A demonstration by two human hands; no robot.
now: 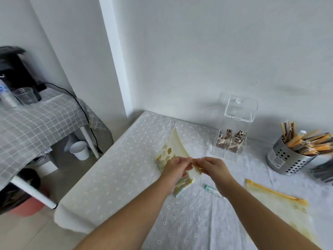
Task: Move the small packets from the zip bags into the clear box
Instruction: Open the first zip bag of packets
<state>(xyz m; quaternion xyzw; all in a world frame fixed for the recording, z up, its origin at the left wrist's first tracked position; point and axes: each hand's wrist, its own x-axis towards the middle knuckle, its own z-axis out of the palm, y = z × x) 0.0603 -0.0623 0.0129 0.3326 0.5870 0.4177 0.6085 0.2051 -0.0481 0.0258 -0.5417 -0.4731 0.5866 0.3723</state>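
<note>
**Desk:** Hands first, please.

**Operator:** Entry one, left hand (175, 168): fingers curled, pinching a pale yellow zip bag (177, 147). Entry two, right hand (213, 167): thumb and fingers pinched on the same bag, just beside the left fingertips. I see neither hand spread wide; both hold the bag between them above the tablecloth (117, 168).

**Desk:** Contents of the bag?

**Operator:** Entry three, small packets (183, 184): printed yellow and green, inside the bag, bunched below the left hand against its wrist. The bag's flatter part stands up beyond the left knuckles. I cannot count the packets.

**Desk:** The box?

**Operator:** Entry four, clear box (232, 123): beyond the right hand, well apart from it, lid raised. Brown packets (230, 141) sit in its bottom.

**Desk:** Remainder?

**Operator:** Entry five, second zip bag (275, 201): flat on the cloth, right of the right forearm, orange zip strip along its far edge; I cannot tell whether it holds anything. Entry six, green-capped stick (214, 191): lying just under the right wrist. Entry seven, metal holder (286, 156): far right of the right hand, perforated, full of orange and brown sticks. Entry eight, side table (36, 120): well left of the left arm, grey checked cloth, with a black coffee machine (16, 73) on it.
</note>
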